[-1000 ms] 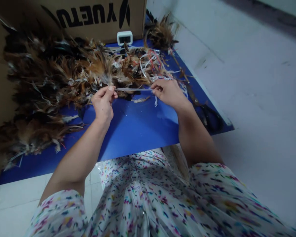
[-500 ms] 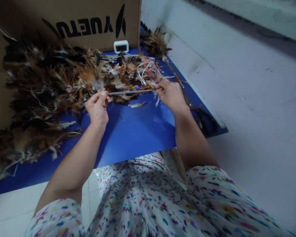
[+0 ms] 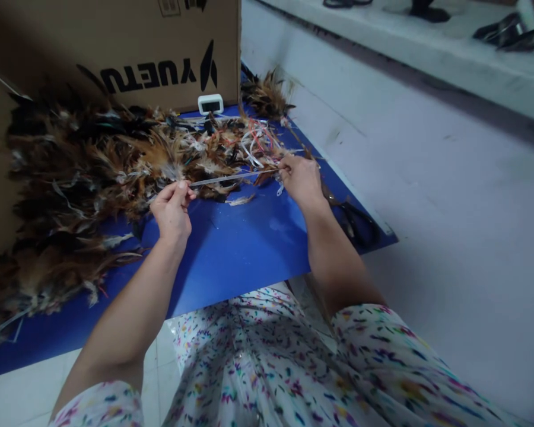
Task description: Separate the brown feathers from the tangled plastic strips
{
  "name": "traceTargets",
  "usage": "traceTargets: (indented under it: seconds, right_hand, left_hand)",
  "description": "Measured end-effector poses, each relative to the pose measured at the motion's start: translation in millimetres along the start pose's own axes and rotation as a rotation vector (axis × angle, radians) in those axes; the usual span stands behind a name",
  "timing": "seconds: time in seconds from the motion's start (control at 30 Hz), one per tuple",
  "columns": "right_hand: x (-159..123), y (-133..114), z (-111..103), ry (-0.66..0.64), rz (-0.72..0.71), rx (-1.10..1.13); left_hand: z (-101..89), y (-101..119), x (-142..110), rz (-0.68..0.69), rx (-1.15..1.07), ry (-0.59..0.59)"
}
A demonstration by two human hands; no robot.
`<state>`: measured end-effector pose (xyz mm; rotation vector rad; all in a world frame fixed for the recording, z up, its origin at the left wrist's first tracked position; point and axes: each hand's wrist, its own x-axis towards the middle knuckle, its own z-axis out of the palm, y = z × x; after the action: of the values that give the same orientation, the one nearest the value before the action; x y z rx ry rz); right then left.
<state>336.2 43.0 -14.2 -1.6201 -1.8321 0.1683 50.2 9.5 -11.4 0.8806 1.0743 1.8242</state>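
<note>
A long, thin, pale strip (image 3: 231,178) is stretched almost level above the front of a feather pile (image 3: 111,160). My left hand (image 3: 172,210) pinches its left end between thumb and fingers, close to some fluffy brown feathers. At the other end, my right hand (image 3: 301,182) is closed on the strip, which looks brownish there. Whether it is a feather shaft or a ribbon, I cannot tell. White and red ribbons (image 3: 254,145) lie just beyond my right hand. A single loose feather (image 3: 241,201) rests on the blue tabletop (image 3: 240,249) below the strip.
Black-handled scissors (image 3: 358,222) lie by the right edge, beside my right forearm. A cardboard box (image 3: 160,35) stands behind the feathers, with a small white digital device (image 3: 210,105) in front. Another feather bunch (image 3: 267,95) sits at the far corner. A wall ledge (image 3: 409,41) carries dark objects.
The camera view has shifted, so the table appears lower and more of the ledge shows. Both hands keep their hold on the strip, which slants slightly more, its right end higher.
</note>
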Motion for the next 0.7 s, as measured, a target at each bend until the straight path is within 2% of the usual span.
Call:
traceTargets:
  seconds: [0.1, 0.17, 0.27, 0.33, 0.4, 0.47, 0.53, 0.6, 0.7]
  right_hand:
    - [-2, -7, 0, 0.081, 0.107, -0.077]
    - [-3, -11, -2, 0.064, 0.092, -0.096]
    - [-7, -22, -5, 0.072, -0.012, -0.062]
    - [-11, -37, -3, 0.047, -0.133, 0.057]
    - [-19, -55, 5, -0.057, -0.244, 0.255]
    - [-28, -74, 15, -0.245, -0.309, 0.452]
    - [-36, -87, 23, -0.395, -0.35, 0.536]
    - [-40, -93, 29, -0.48, -0.351, 0.56]
    - [-40, -91, 31, -0.528, -0.285, 0.637]
  left_hand:
    - [-0.3, 0, 0, 0.012, -0.003, -0.013]
    - [0.0, 0, -1, 0.022, 0.006, -0.03]
    - [2.1, -1, -6, 0.023, 0.042, -0.061]
    - [4.7, -1, -12, 0.016, 0.068, -0.097]
    - [7.8, -1, -20, 0.011, 0.079, -0.153]
    - [10.8, 0, -29, 0.009, 0.077, -0.221]
    - [12.9, 1, -35, 0.006, 0.067, -0.276]
    - [13.6, 2, -39, -0.003, 0.061, -0.308]
    - [13.2, 2, -40, -0.017, 0.073, -0.308]
